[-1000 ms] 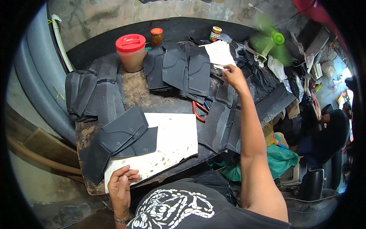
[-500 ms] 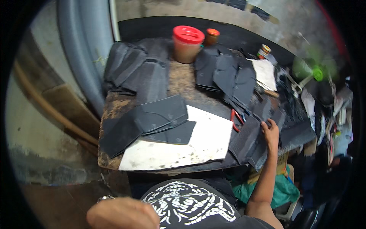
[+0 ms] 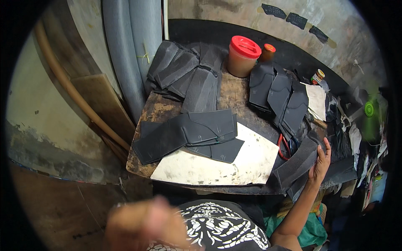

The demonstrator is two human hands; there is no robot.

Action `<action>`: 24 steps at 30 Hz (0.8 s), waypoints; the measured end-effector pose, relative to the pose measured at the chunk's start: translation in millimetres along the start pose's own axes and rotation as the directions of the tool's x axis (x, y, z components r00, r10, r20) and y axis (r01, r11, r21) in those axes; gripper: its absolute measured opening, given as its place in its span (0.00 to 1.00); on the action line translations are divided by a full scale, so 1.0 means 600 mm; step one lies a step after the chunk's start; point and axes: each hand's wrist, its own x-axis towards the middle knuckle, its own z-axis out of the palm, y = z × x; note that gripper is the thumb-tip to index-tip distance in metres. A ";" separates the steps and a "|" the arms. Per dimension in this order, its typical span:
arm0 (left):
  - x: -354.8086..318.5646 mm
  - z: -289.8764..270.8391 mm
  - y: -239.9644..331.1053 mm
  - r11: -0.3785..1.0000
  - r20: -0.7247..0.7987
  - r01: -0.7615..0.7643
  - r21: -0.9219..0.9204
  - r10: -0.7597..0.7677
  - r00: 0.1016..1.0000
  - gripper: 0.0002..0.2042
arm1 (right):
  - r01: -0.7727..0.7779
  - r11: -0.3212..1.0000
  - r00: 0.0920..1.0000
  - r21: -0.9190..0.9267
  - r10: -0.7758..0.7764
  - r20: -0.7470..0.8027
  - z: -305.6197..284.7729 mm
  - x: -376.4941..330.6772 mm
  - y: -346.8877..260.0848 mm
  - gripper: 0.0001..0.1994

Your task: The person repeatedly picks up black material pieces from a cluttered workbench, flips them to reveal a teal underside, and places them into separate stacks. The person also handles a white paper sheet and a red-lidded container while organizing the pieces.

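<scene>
My right hand (image 3: 319,162) grips a stack of black cut leather pieces (image 3: 298,162) at the right front of the worn wooden table (image 3: 161,109). My left hand (image 3: 144,224) is a blurred shape low in the picture, close to my chest, and I cannot tell whether it holds anything. A white cutting board (image 3: 217,165) lies at the table's front with several flat black pieces (image 3: 188,134) spread over its left part. Red-handled scissors (image 3: 283,146) lie just left of my right hand.
More black piece stacks lie at the table's back left (image 3: 186,73) and back right (image 3: 278,94). A red-lidded jar (image 3: 243,55) and a small orange-capped bottle (image 3: 267,52) stand at the back. Grey pipes (image 3: 125,54) and a wooden board (image 3: 102,104) flank the left.
My view has swung left. My right hand came back from the far paper to the near right stack and took hold of it. My left hand left the board's edge and rose toward my chest.
</scene>
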 end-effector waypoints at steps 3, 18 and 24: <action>0.059 -0.072 -0.090 0.712 -0.196 0.258 0.653 -0.170 0.966 0.52 | -0.023 0.996 0.996 0.091 0.015 0.090 0.048 -0.045 -0.039 0.24; 0.067 -0.113 -0.131 0.478 0.087 -0.040 0.877 -0.077 0.993 0.45 | 0.022 0.999 0.757 -0.035 0.006 0.654 0.153 -0.105 -0.018 0.30; 0.039 -0.070 -0.170 0.194 0.311 -0.268 0.944 -0.238 0.920 0.30 | -0.181 0.983 0.702 0.025 0.111 0.704 0.169 -0.085 0.008 0.32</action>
